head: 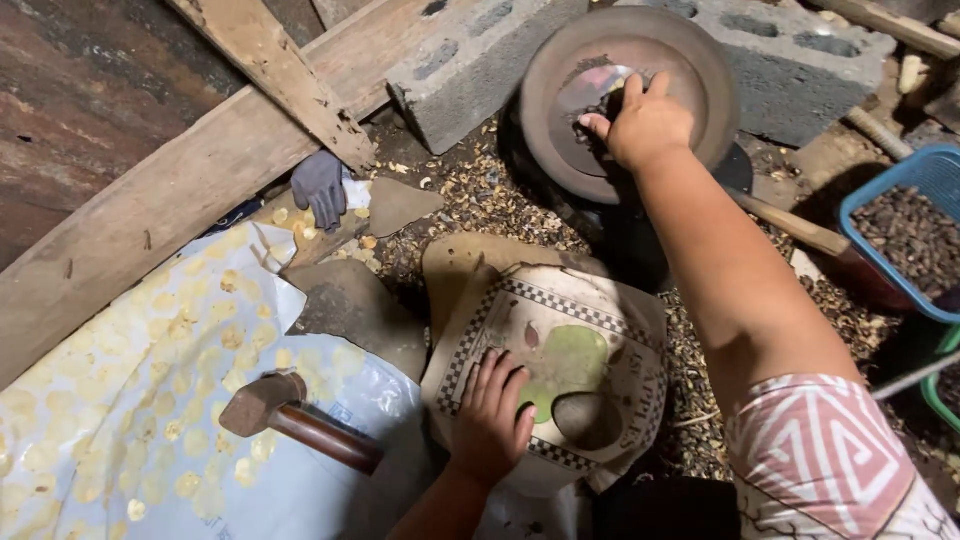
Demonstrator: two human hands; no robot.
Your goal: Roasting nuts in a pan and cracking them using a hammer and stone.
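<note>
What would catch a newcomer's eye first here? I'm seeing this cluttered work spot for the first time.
Probably the right hand reaching up to a round rusty metal disc leaning against grey concrete blocks at the top. Below it, the left hand rests flat on a patterned mat with a green apple picture. At lower left a hammer lies on a white sheet.

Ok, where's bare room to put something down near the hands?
Free: the printed cloth right of the left hand, and the flat stone between mallet and glove. Crowded: flakes cover the white sheet; husks litter the ground below the round pan under the right hand.
</note>
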